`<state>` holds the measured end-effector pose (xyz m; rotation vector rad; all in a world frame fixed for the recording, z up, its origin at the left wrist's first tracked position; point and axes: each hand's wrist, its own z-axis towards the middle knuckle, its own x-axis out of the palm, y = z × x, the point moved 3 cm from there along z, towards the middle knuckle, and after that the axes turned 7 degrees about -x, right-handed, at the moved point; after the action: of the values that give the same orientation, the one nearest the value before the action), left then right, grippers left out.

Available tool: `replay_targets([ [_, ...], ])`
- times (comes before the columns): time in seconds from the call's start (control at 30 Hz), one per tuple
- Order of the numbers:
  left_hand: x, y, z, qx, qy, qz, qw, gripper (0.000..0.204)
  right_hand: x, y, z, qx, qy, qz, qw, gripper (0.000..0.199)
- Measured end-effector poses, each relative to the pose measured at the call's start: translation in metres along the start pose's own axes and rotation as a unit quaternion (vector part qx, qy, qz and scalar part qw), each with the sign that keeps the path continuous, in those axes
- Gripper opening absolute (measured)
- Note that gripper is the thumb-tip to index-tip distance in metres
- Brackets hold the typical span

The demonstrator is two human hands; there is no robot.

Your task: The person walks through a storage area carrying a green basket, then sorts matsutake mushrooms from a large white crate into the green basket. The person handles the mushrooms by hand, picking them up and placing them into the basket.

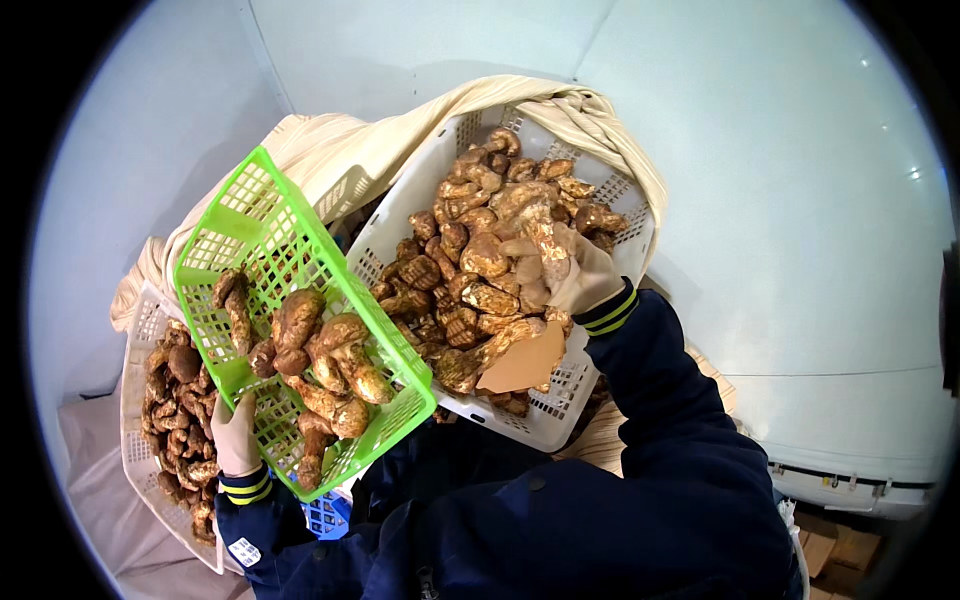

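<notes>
My gloved left hand (236, 437) is closed on the near-left rim of a bright green plastic basket (240, 222), which is held tilted. Several brown mushrooms (345, 350) with thick stems lie in its lower part. Over on the right, my gloved right hand (587, 277) grips a large mushroom (549, 247) by its pale stem, above a white crate (612, 170) heaped with similar mushrooms. The fingertips are partly lost against the pile. A tan piece of cardboard (526, 360) rests on the heap's near end.
Another white crate (137, 410) of smaller mushrooms stands at the left, partly behind the green basket. Striped cream cloth (470, 98) is bunched around the crates. Part of a blue basket (326, 517) shows near my left sleeve. Pale walls (780, 200) rise behind and to the right.
</notes>
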<state>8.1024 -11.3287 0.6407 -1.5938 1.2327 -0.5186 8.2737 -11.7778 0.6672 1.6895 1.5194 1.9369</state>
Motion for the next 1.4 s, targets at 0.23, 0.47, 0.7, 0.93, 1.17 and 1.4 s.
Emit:
replay_targets([
  [0.23,-0.006,0.003,-0.002,-0.005,-0.021,-0.018,1.0,0.03,0.14,0.004,0.022,-0.15,0.022,-0.438,0.886,0.034],
  [0.47,-0.003,-0.005,0.002,0.024,-0.018,0.037,0.999,0.031,0.177,-0.01,0.042,-0.415,0.084,-0.583,0.693,0.057],
  [0.7,-0.014,0.015,0.012,0.043,-0.044,0.028,0.998,0.029,-0.009,0.069,0.034,-0.116,-0.11,-0.903,0.399,0.039],
  [0.93,-0.007,0.0,0.008,0.05,-0.019,0.053,0.997,0.032,-0.12,0.094,0.033,0.126,-0.107,-0.9,0.404,0.028],
  [1.17,-0.01,0.005,0.011,0.019,-0.027,0.026,0.999,0.033,-0.072,0.098,0.018,0.023,-0.076,-0.468,0.88,0.048],
  [1.4,-0.012,0.008,0.014,0.018,-0.024,0.005,1.0,0.031,-0.061,0.072,0.006,-0.018,0.01,-0.236,0.972,0.071],
])
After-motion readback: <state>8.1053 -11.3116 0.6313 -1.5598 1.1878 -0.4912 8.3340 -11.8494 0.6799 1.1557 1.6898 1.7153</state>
